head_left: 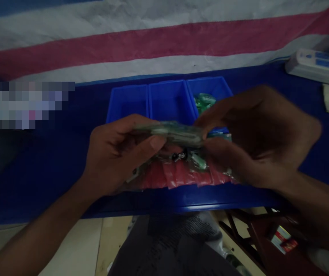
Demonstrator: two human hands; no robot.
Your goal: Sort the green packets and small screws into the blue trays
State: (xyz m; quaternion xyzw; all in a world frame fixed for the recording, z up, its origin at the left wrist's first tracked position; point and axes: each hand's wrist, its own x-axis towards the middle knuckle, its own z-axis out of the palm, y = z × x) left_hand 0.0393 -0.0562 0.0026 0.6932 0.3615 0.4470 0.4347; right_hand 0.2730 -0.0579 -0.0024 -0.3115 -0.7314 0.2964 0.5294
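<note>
A clear plastic packet (178,133) with something pale green inside is stretched between my two hands, blurred by motion. My left hand (121,151) grips its left end, thumb on the near side. At the packet's right end, the thumb and forefinger of my right hand (250,134) are pinched on it. Below the hands lie several red and clear plastic packets (178,174) in a row on the blue table (52,161). One of them shows a green piece (199,161) and small black parts. Three blue bins (168,101) stand behind; the right one holds green packets (204,102).
A striped sheet (164,42) hangs behind the table. A white device (316,65) with blue markings sits at the back right. At the lower right, a red and white box (283,239) lies on a dark wooden stool (263,241).
</note>
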